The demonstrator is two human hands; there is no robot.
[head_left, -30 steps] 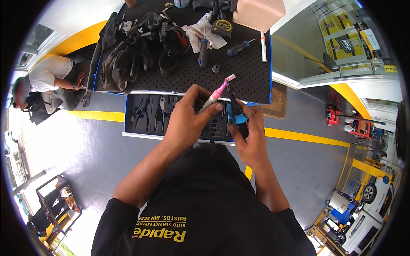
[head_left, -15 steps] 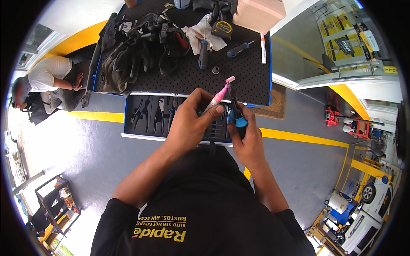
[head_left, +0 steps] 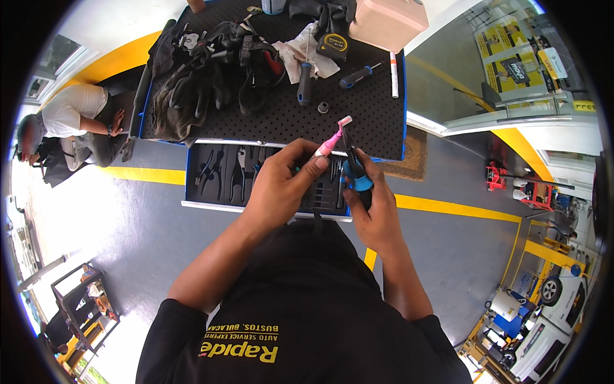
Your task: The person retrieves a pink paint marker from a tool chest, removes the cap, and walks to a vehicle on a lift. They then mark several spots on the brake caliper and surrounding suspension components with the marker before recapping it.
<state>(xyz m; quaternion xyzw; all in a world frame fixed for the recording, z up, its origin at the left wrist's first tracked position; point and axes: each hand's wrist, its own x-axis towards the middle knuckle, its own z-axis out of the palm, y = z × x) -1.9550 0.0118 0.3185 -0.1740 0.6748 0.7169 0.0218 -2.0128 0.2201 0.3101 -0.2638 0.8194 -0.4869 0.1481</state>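
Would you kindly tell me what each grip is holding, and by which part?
The left grip holds a pink-ended marker by its barrel; the right grip holds a blue-and-black hand tool by its handle.

The marker [head_left: 328, 144] sits in the left fingers [head_left: 318, 165], its tip beyond them, beside the hand tool [head_left: 359, 184] in the right fingers [head_left: 372, 169]. Below both lies the drawer [head_left: 214, 205], with pliers [head_left: 238, 174] in it left of the fingers. On the bench [head_left: 374, 125], ahead of the fingers, a socket [head_left: 323, 107] lies nearest; behind it, a screwdriver [head_left: 304, 89] lies partly on a cloth [head_left: 325, 67]. Gloves [head_left: 204, 86] lie ahead to the left, a pen [head_left: 394, 75] and a box [head_left: 390, 24] ahead to the right.
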